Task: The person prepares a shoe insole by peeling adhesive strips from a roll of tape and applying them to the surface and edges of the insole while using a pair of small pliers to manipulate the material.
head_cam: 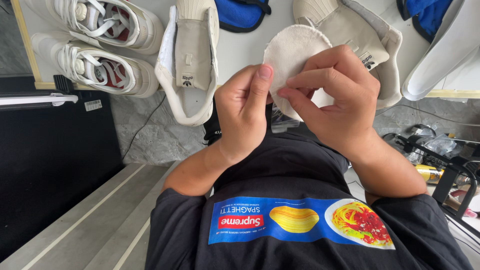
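Though frayed-edged, round woven cloth pad (292, 55)

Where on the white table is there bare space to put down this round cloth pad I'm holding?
One bare patch on the white table lies between the open beige shoe and the second beige shoe, below the blue cloth, partly behind the cloth pad. The left end is crowded by two laced white sneakers. Both the left hand and right hand hold the pad.

2 laced sneakers (100, 45) crowd table's left, beige shoes (190, 65) ahead (overhanging edge), bare tabletop (245, 50) between
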